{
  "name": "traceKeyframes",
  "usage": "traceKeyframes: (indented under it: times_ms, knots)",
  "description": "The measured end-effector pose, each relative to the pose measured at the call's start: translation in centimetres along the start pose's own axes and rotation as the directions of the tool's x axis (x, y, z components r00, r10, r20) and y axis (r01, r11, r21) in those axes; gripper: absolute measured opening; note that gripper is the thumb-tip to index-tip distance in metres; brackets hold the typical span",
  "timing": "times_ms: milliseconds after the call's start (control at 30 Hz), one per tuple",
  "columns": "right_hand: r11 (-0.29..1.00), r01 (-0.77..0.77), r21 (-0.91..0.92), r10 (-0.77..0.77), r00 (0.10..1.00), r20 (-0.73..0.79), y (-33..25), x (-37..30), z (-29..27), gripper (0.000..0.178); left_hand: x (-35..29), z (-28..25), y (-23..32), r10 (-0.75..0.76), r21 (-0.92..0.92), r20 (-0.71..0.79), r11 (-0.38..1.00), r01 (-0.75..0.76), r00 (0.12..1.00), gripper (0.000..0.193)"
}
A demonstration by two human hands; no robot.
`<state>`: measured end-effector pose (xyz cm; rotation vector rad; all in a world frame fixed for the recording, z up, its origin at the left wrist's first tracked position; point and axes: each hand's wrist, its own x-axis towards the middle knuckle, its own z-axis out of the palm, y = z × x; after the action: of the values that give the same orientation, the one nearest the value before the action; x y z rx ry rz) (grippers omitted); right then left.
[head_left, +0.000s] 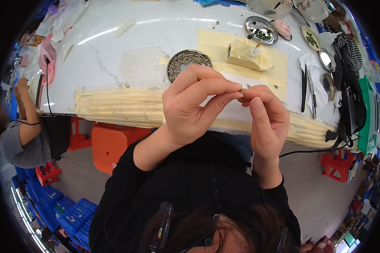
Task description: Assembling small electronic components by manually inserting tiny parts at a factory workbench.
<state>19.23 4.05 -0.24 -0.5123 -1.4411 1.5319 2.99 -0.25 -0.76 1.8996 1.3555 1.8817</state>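
Over the table's near edge my two hands meet at their fingertips. My left hand (198, 103) pinches a tiny brownish metallic piece (241, 90) between thumb and index finger; its exact kind is too small to tell. Against the other side of that piece, the curled fingers of my right hand (269, 120) are closed, with the thumb bent in just below. Behind my left hand stands a round dark-rimmed tray (169, 71) filled with many small grey-brown pieces, partly hidden by my knuckles. White paper (230, 110) lies beneath my hands.
A tape-wrapped block (242, 55) stands beyond my hands. Farther right are an oval metal dish (271, 41) with dark green bits, a pink rounded case (282, 28), tweezers (311, 90) and a green tray (368, 114). Padded tape (114, 105) covers the front edge. Another person (23, 135) sits at left.
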Motion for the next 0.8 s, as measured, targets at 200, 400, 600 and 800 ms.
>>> traceKeyframes:
  times_ms: [200,400,600,800]
  knots:
    - [0.961,-0.189,0.2,0.189,0.982,0.02,-0.39,-0.17,0.07,0.016,0.2,0.29,0.12,0.054,0.021,-0.023,0.998,-0.053,0.998,0.02]
    - [0.954,-0.186,0.233,0.191,0.982,0.004,-0.08,-0.08,-0.04,0.014,0.15,0.29,-0.06,0.149,0.098,0.015,0.984,-0.15,0.989,0.022]
    - [0.987,-0.083,0.135,0.088,0.996,-0.031,0.23,-0.17,-0.2,0.012,0.15,0.33,-0.1,0.135,0.102,0.004,0.986,-0.134,0.991,0.021]
    - [0.994,0.031,-0.101,-0.039,0.996,-0.083,0.14,-0.42,-0.11,0.013,0.23,0.33,-0.03,0.123,0.124,-0.013,0.985,-0.121,0.992,0.02]
